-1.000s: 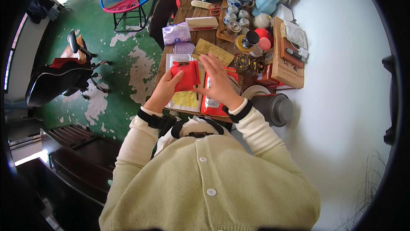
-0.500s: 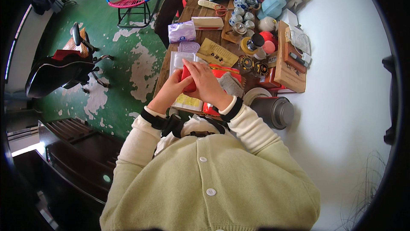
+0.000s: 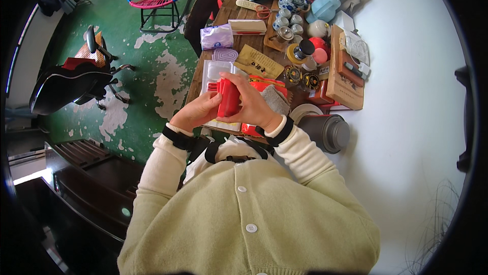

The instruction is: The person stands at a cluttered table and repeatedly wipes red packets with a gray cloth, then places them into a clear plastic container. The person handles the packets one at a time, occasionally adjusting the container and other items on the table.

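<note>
The left hand (image 3: 197, 109) and right hand (image 3: 258, 106) clasped the red packet (image 3: 230, 98) above the surface (image 3: 226, 15), where uneven squeezing could have crumpled it.

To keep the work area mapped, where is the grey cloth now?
In the head view, the grey cloth lies just right of the right hand, overlapping a red package, up and left of the dark grey canister.
</note>
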The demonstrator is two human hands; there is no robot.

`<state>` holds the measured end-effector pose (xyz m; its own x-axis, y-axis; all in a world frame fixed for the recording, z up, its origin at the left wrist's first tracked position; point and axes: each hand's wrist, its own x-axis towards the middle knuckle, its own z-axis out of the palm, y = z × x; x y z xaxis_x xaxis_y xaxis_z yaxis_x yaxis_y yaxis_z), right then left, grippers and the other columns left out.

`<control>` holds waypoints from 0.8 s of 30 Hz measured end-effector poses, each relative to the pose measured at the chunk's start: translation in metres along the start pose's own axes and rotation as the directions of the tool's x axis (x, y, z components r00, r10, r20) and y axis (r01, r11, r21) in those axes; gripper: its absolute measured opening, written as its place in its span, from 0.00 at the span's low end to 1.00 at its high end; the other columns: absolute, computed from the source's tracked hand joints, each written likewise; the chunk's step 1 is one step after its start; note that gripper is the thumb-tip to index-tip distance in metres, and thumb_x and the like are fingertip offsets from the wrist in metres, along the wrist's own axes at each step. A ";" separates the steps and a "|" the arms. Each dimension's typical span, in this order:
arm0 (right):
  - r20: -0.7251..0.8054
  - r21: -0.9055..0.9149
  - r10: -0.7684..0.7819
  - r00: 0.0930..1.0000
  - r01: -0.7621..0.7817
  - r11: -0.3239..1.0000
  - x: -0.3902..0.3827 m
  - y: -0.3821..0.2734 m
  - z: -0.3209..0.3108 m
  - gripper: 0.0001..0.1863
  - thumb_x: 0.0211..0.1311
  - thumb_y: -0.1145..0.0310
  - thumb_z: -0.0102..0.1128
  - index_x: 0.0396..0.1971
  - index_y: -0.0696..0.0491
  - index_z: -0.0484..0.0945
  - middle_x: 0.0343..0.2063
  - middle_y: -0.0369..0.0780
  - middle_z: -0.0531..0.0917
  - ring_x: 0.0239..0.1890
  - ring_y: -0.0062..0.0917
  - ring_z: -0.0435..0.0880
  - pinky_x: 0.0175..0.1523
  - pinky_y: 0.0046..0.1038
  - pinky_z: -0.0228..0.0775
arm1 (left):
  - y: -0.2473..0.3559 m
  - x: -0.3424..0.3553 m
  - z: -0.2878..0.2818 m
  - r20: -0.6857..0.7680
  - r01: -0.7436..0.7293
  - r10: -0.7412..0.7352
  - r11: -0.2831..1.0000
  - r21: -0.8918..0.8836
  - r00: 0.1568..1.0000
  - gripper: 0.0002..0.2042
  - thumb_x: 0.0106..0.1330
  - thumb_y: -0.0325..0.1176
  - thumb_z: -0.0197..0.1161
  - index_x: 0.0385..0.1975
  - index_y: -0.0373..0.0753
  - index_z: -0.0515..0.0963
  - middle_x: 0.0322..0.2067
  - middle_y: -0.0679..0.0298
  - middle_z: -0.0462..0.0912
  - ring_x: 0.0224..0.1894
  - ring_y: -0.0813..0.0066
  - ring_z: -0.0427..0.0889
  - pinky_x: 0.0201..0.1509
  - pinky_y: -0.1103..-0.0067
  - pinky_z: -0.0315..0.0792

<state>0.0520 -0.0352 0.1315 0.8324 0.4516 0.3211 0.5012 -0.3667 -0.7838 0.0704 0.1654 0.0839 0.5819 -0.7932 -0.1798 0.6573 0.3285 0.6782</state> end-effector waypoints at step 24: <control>0.009 -0.031 -0.014 1.000 0.015 0.999 -0.008 0.005 0.008 0.57 0.39 0.65 0.82 0.72 0.49 0.57 0.58 0.46 0.72 0.60 0.46 0.74 0.64 0.41 0.67 | 0.012 0.005 0.031 -0.259 0.076 0.024 0.926 0.369 0.966 0.23 0.64 0.38 0.72 0.54 0.31 0.75 0.45 0.62 0.82 0.46 0.77 0.82 0.51 0.79 0.76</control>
<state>0.0459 -0.0338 0.1208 0.8231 0.4638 0.3277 0.5205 -0.3853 -0.7620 0.0667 0.1492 0.1130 0.7018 -0.6251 -0.3417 0.4762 0.0548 0.8776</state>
